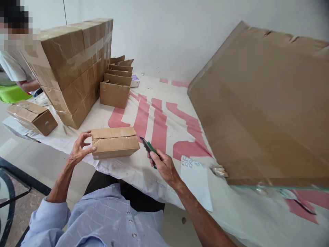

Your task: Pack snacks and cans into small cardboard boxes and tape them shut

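Note:
A small closed cardboard box (115, 143) lies near the front edge of the cloth-covered table, a seam running along its top. My left hand (81, 148) grips its left end, thumb on the near side and fingers at the far corner. In my right hand (162, 165) is a green utility knife (151, 148), fingers wrapped round its handle. The dark blade points up and left, a short way from the box's right end and apart from it.
Taped cardboard boxes (74, 65) form a tall stack at the left, with upright cardboard dividers (115, 92) beside it. Another box (33, 116) sits far left, near a person's arm (28, 85). A large cardboard sheet (262, 109) leans at right; a marked paper (196, 181) lies before it.

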A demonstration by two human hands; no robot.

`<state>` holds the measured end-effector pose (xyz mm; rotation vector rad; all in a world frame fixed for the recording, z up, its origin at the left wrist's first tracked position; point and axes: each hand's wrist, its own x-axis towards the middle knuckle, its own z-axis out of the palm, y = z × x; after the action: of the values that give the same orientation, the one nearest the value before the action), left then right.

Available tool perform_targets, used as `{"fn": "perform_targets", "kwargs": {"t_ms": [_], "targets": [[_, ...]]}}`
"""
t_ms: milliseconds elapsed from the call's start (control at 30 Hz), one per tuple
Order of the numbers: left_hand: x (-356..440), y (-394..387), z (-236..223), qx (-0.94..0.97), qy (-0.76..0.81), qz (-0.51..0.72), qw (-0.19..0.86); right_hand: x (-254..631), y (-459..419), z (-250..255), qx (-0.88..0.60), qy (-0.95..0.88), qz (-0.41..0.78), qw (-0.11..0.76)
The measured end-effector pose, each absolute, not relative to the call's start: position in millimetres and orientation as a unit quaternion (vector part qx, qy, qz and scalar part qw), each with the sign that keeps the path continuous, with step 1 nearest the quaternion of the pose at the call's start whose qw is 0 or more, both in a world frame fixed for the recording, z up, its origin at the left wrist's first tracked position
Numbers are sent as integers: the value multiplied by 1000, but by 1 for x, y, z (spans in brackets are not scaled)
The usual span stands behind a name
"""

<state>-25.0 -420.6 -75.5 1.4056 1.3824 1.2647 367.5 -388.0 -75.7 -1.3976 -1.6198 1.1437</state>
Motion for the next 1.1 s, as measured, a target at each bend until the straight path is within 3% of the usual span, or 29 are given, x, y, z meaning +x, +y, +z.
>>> {"fn": "perform_targets", "kwargs": {"t_ms": [133,367,567,867,1100], "targets": [[-14,-405,-79,592,504,476,411,359,-381,-30,-494,-697,401,331],[5,-403,-80,602,508,460,409,326,-348,32,-378,-864,265,203],[8,-404,-80,610,510,457,399,294,-329,40,-338,-917,178,116],[8,-404,-82,628,508,450,382,266,-319,42,-321,-942,83,54],[3,-400,-82,627,506,449,387,336,-297,38,-366,-923,61,100]]}}
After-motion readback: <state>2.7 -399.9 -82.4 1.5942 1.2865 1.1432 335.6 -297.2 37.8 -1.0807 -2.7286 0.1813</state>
